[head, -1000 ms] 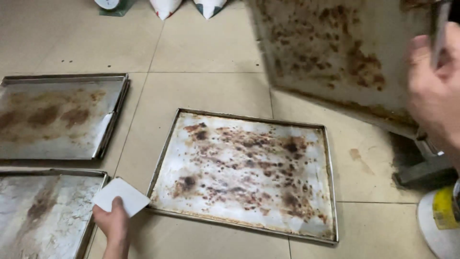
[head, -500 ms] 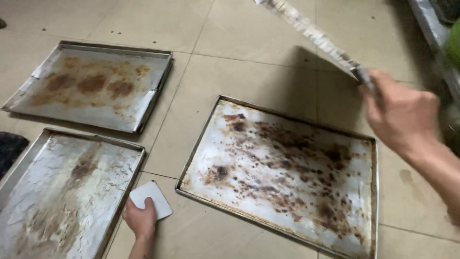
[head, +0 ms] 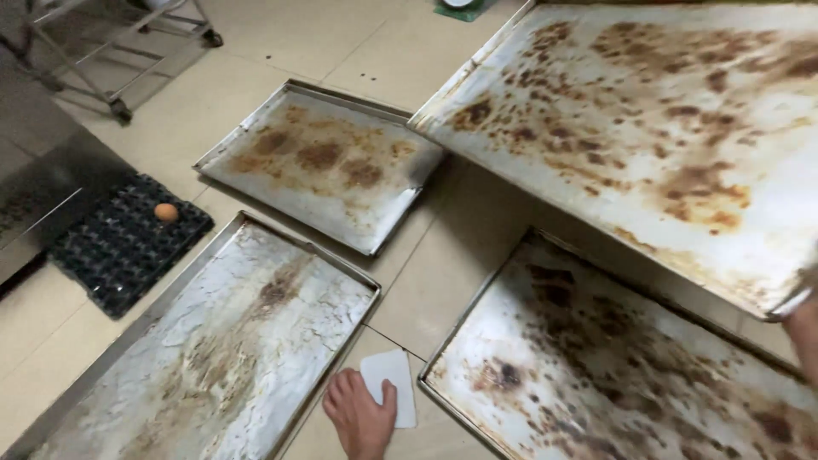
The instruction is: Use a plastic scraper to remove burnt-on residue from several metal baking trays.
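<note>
The left hand [head: 362,417] rests at six o'clock on the floor [head: 426,273], fingers clamped on a white scraper [head: 394,383] between two stained trays. The right hand [head: 801,328], at three o'clock, grips the raised tray [head: 665,128], tilted above the others; its fingers are hidden.

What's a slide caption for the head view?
Left hand on a white scraper on the floor; right hand holds a stained tray above three others.
</note>
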